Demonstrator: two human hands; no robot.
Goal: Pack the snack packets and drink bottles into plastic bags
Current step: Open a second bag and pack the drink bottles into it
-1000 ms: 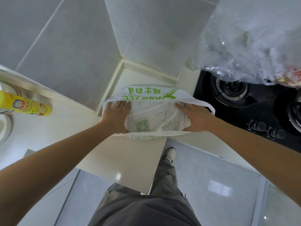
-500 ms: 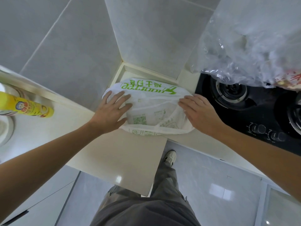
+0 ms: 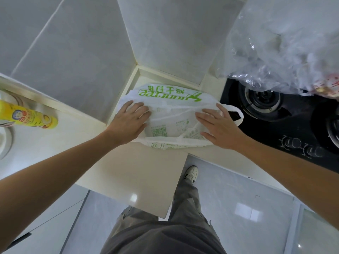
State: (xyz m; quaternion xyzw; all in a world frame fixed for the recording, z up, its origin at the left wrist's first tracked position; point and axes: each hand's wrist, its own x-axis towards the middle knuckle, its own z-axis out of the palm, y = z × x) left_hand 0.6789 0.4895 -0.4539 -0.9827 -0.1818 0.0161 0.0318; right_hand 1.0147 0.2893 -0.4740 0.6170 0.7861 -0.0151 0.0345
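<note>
A white plastic bag (image 3: 170, 116) with green print lies flat on the cream counter (image 3: 139, 167) in the corner by the tiled wall. My left hand (image 3: 128, 123) presses flat on the bag's left side, fingers straight. On its right side my right hand (image 3: 220, 129) lies flat as well, palm down. One bag handle (image 3: 238, 114) loops out over the edge of the black stove. A yellow bottle (image 3: 27, 116) lies on the counter at the far left. What is inside the white bag cannot be made out.
A black gas stove (image 3: 286, 125) with burners and knobs fills the right side. A large crumpled clear plastic bag (image 3: 282, 48) hangs above it, with a red-printed packet (image 3: 328, 87) inside. A sink rim (image 3: 5, 143) shows at the far left. Grey floor tiles lie below.
Both hands slid over the white bag, from gripping its sides to lying flat on top of it. The bag has been flattened, and one handle now sticks out towards the stove.
</note>
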